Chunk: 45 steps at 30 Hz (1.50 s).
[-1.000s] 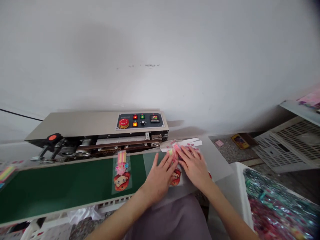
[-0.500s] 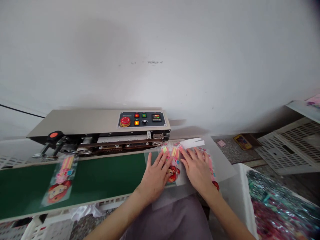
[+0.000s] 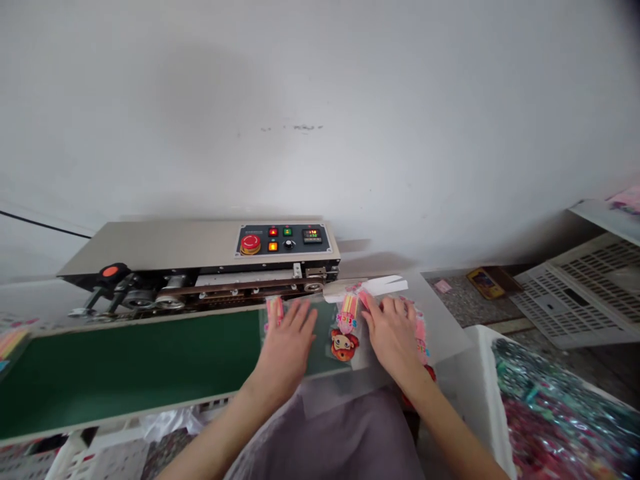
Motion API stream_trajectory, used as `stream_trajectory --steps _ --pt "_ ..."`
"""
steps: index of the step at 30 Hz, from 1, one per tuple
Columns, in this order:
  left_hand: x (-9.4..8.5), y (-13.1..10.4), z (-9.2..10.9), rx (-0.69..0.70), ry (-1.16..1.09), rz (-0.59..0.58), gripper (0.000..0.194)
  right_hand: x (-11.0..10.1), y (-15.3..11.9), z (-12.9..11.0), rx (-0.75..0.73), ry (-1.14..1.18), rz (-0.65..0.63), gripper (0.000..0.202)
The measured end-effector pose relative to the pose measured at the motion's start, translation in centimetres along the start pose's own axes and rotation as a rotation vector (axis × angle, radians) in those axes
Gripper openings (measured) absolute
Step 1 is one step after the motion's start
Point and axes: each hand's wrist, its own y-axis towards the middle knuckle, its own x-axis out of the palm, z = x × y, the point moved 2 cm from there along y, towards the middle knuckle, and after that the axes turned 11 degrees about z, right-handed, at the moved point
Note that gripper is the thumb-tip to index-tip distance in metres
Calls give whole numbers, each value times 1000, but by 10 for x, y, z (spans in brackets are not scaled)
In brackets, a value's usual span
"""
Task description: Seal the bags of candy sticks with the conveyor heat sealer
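My left hand (image 3: 287, 340) lies with fingers stretched over a transparent packet (image 3: 274, 309) of pink and yellow sticks on the green conveyor belt (image 3: 150, 367), hiding most of it. Between my hands is another packet (image 3: 348, 313) with pastel sticks and a red-haired cartoon head at its lower end. My right hand (image 3: 395, 333) rests palm down, fingers spread, beside it and over a further packet (image 3: 421, 337) that shows at its right edge. The packets by my right hand lie on a translucent sheet (image 3: 447, 327). Along the belt's far side runs a band sealing machine (image 3: 200, 243).
One more packet (image 3: 13, 343) is at the belt's far left end. A white strip (image 3: 387, 285) lies beyond my right hand. At right stands a white box (image 3: 487, 373) full of shiny green and pink wrapped items, with plastic crates (image 3: 575, 300) behind. A wall rises behind the machine.
My left hand has slid left along the belt with one packet beneath it. The packet farther down the belt has travelled to the left edge. My right hand has stayed nearly in place.
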Motion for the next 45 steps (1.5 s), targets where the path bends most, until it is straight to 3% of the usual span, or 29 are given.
stream_trajectory --steps 3,6,9,12,17,24,29,32,36,41,45 --pt "11 24 23 243 -140 -40 52 8 -2 6 -55 84 -6 46" --pt "27 34 36 315 -190 -16 54 19 -7 15 -107 118 -12 46" --pt "35 27 39 263 -164 -7 54 27 -10 22 -79 132 -7 43" --pt "32 15 38 171 -116 -14 53 29 -9 21 -42 143 18 42" --pt "26 6 39 48 -58 -8 53 21 -6 5 -31 158 32 39" --pt "28 1 32 -15 -18 17 53 18 -2 -17 0 152 -11 40" --pt "13 -11 17 -146 55 6 51 10 6 -24 18 167 -10 39" --pt "3 -6 14 -199 50 3 50 -3 -2 -15 49 148 17 40" --pt "4 27 36 -79 -104 -20 45 -14 -35 -5 140 53 -19 46" --pt "27 65 74 105 -272 -42 57 -2 -61 16 146 55 -89 50" --pt "39 59 70 138 -265 -42 64 13 -59 46 192 112 -83 54"
